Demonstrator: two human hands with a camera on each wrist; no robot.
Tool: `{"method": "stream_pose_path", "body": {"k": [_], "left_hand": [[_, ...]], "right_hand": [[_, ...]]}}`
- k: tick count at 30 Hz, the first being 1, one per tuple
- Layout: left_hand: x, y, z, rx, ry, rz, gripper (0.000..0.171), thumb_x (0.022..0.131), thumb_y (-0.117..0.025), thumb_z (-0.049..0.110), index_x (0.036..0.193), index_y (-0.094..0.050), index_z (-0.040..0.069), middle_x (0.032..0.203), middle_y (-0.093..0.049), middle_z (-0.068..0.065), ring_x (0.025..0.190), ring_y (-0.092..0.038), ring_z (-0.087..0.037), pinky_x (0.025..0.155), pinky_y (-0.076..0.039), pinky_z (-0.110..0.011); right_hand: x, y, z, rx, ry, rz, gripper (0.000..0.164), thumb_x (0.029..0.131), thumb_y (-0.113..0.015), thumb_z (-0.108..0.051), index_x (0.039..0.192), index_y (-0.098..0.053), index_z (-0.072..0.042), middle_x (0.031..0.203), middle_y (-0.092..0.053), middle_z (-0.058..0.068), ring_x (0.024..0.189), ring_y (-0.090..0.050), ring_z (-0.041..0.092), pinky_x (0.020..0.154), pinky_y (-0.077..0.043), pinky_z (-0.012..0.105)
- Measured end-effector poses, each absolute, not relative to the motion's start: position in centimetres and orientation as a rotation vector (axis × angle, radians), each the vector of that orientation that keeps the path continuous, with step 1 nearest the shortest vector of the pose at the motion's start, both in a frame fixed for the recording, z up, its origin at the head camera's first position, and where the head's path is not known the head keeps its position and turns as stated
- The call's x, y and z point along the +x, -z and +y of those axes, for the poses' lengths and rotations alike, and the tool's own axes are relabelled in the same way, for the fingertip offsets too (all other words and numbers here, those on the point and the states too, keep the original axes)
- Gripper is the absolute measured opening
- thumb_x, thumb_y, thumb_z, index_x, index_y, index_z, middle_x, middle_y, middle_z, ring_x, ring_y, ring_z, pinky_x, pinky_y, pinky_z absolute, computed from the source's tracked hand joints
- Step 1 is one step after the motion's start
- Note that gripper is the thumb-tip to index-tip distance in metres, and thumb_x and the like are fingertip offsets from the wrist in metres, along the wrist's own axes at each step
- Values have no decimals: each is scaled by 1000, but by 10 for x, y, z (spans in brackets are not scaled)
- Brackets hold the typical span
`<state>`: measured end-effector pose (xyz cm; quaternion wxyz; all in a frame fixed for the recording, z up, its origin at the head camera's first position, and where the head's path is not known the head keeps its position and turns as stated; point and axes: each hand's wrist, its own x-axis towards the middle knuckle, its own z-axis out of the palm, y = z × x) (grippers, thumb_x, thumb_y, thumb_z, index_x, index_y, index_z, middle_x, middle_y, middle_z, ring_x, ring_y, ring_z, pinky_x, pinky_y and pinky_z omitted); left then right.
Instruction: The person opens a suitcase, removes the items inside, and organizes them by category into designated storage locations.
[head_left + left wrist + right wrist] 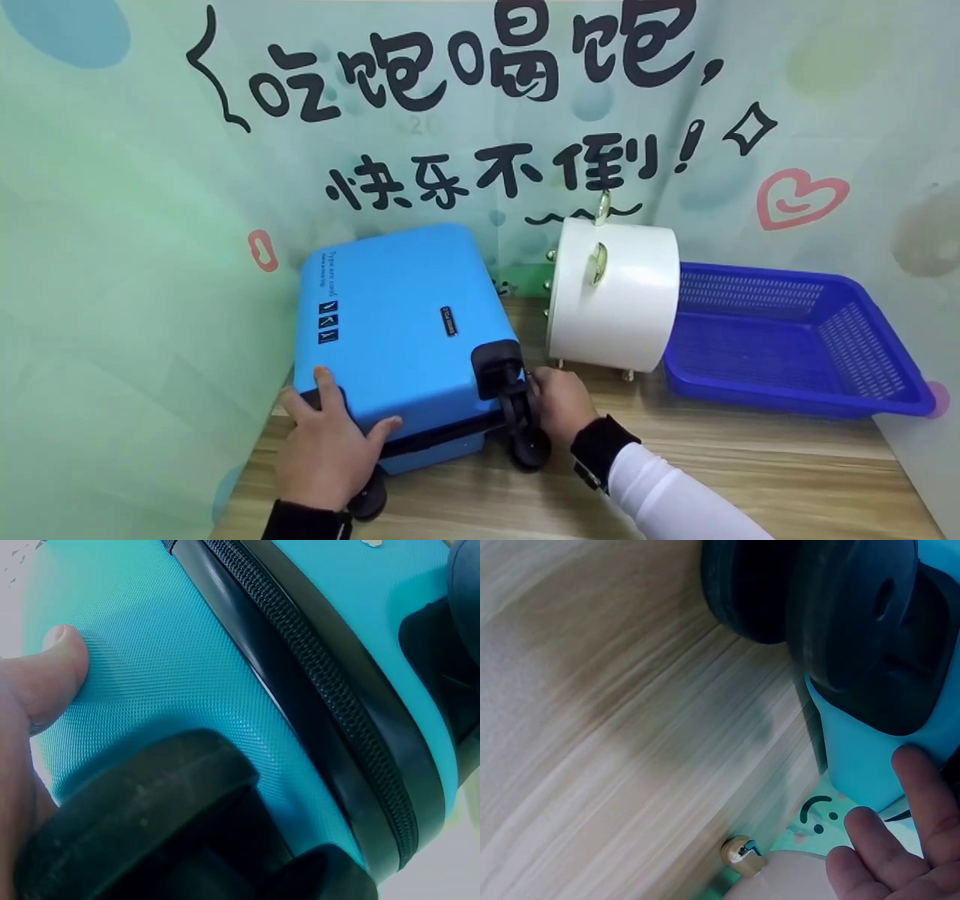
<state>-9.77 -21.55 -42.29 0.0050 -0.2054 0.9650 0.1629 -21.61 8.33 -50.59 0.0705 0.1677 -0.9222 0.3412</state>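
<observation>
A single blue suitcase (394, 289) is placed on the left part of the bench (810, 469), its large printed face turned upward and its wheeled end turned towards the person. Its long axis is directed from that near end back towards the backdrop (90, 315), with the far end set slightly leftward.

The near left corner is held by the left hand (326, 442), the thumb being laid on the wheeled end and the fingers spread over the edge. By the fairly straight fingers of the right hand (900, 859) the shell is touched beside the right caster; both hands are thus occupied with one object.

Two black casters are seen, one right (529, 450) and one lower left (367, 500). The shell is finely textured, crossed by one black zip (300, 649) between glossy black strips. The upper face is marked with one dark nameplate (448, 321), small lettering and three black picture squares (328, 322).

To the right, one white cylindrical container (622, 300) with gold-coloured handles is seen, and just beside it one blue basket (765, 349).
</observation>
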Motion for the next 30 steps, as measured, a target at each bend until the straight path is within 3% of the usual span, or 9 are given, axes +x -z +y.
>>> {"method": "stream_pose_path", "body": {"k": [5, 8, 13, 16, 22, 27, 30], "left_hand": [[-99, 422, -214, -622, -534, 3018, 139, 80, -62, 89, 168, 5, 4, 157, -5, -48, 70, -62, -38, 55, -51, -46], [-99, 414, -219, -586, -557, 2976, 137, 80, -65, 86, 169, 2, 5, 157, -8, -49, 82, -65, -42, 65, -56, -51], [-102, 389, -246, -474, -549, 2907, 135, 74, -72, 87, 169, -15, 9, 154, -25, -47, 98, -66, -46, 80, -59, -60], [-107, 381, -266, -341, -580, 2892, 133, 72, -77, 83, 169, -20, 14, 161, -21, -42, 110, -64, -51, 84, -59, -63], [-116, 386, -282, -91, -631, 2893, 125, 75, -84, 70, 170, -19, 24, 173, 0, -30, 134, -50, -60, 86, -60, -57], [-120, 388, -279, 45, -571, 2931, 116, 80, -82, 67, 170, -19, 30, 177, 2, -22, 151, -22, -64, 99, -53, -69], [-121, 392, -278, 87, -536, 2955, 113, 82, -80, 67, 170, -18, 30, 178, 2, -20, 152, -15, -66, 100, -50, -72]], "right_hand": [[-216, 507, 85, 509, -967, -2762, 28, 98, -63, -6, 71, -58, -14, 67, -63, 2, 69, -68, 24, 66, -56, 44], [-217, 508, 85, 503, -952, -2767, 28, 97, -63, -4, 71, -57, -14, 66, -62, 2, 69, -68, 24, 65, -56, 44], [-218, 508, 85, 503, -964, -2784, 25, 92, -65, -2, 72, -57, -14, 67, -62, 0, 68, -66, 22, 65, -56, 43], [-218, 509, 86, 510, -976, -2789, 22, 90, -66, -1, 74, -59, -15, 68, -64, 0, 69, -67, 22, 65, -56, 42], [-218, 512, 86, 586, -966, -2748, 15, 89, -66, 1, 92, -69, -13, 81, -75, 6, 79, -75, 28, 72, -60, 46], [-219, 514, 86, 607, -982, -2737, 16, 92, -66, -2, 97, -72, -15, 86, -77, 4, 82, -76, 25, 74, -61, 44], [-219, 513, 87, 604, -985, -2742, 17, 94, -65, -2, 100, -74, -15, 87, -78, 4, 83, -76, 25, 75, -61, 45]]}}
